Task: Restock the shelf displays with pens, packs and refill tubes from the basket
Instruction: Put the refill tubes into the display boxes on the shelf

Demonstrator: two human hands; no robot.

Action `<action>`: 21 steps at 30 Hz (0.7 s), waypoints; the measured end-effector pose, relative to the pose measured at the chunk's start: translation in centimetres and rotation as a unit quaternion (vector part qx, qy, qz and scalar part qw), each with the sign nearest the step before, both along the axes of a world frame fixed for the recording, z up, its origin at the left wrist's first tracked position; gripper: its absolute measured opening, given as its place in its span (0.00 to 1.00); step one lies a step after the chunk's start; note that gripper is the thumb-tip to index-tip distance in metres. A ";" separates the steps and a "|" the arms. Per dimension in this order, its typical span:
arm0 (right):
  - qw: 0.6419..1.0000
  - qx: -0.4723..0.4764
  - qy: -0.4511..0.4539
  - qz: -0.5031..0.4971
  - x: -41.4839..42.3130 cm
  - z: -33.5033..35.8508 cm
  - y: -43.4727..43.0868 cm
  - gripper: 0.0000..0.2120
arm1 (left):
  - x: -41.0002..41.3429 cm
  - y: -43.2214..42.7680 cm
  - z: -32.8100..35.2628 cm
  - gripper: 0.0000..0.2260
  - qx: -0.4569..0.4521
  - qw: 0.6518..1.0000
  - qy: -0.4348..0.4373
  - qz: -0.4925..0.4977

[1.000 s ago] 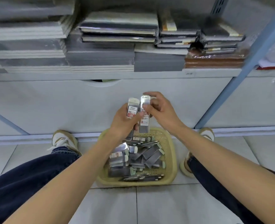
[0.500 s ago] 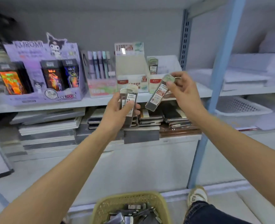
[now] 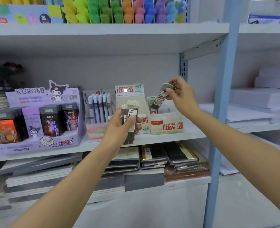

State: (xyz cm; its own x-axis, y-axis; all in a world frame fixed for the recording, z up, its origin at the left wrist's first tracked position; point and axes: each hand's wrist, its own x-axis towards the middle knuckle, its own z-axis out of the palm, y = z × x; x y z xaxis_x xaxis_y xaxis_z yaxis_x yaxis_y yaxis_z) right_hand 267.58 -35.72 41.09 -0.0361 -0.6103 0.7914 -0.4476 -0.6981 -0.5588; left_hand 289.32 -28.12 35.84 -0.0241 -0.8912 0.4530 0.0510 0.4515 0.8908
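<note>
My left hand [image 3: 119, 129] grips two dark 0.5 refill tubes [image 3: 130, 112] upright in front of the middle shelf. My right hand [image 3: 180, 94] pinches the pale cap of a 0.7 refill tube [image 3: 160, 97], tilted with its lower end over the white 0.7 display box [image 3: 166, 125]. One more tube [image 3: 153, 106] stands inside that box. A 0.5 display box [image 3: 144, 124] sits just left of it, partly hidden by my left hand. The basket is out of view.
A purple Kuromi display [image 3: 40, 119] fills the shelf's left part, with a pastel pen display [image 3: 99, 111] beside it. Notebooks [image 3: 154, 157] are stacked on the shelf below. A blue upright post [image 3: 221, 104] stands right of my right arm. Coloured holders [image 3: 119, 10] line the top shelf.
The view rose from the basket on the floor to the shelf. Both hands lifted their tubes; my right hand carried its tube right and up, over the 0.7 box.
</note>
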 end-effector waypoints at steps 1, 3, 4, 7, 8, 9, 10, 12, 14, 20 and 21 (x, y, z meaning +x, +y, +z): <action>1.000 0.004 0.019 -0.008 0.2 0.0 -0.5 0.06 | 0.0 -0.2 0.0 0.07 0.002 1.000 -0.001 -0.001; 0.998 0.017 0.048 -0.020 0.5 0.0 -1.4 0.06 | 0.1 -0.6 -0.1 0.07 0.007 1.000 -0.003 -0.005; 0.997 0.023 0.062 -0.027 0.7 -0.2 -1.8 0.06 | 0.1 -0.7 -0.1 0.07 0.009 1.000 -0.006 -0.005; 0.994 0.033 0.095 -0.043 1.1 -0.6 -2.6 0.07 | 0.3 -1.1 -0.2 0.07 0.015 1.000 -0.013 -0.003; 0.993 0.040 0.098 -0.044 1.2 -0.7 -2.8 0.09 | 0.3 -1.1 -0.2 0.07 0.017 1.000 -0.012 -0.004; 0.992 0.050 0.103 -0.047 1.3 -0.8 -3.0 0.10 | 0.3 -1.2 -0.3 0.08 0.021 1.000 -0.010 -0.006; 0.990 0.062 0.116 -0.054 1.3 -0.8 -3.1 0.09 | 0.4 -1.2 -0.3 0.08 0.024 1.000 -0.008 -0.008; 0.981 0.081 0.161 -0.076 1.4 -0.8 -3.1 0.07 | 0.4 -1.1 -0.4 0.08 0.032 0.999 -0.008 -0.009; 0.975 0.073 0.186 -0.098 1.5 -0.6 -2.7 0.11 | 0.5 -1.1 -0.4 0.09 0.036 0.999 -0.010 -0.009; 0.988 0.019 0.138 0.063 4.1 -0.8 1.4 0.15 | 0.3 -0.7 -0.4 0.13 0.034 0.999 -0.030 -0.018; 0.982 0.041 0.151 0.101 4.8 -1.1 2.1 0.16 | 0.2 -0.6 -0.4 0.14 0.034 0.999 -0.033 -0.020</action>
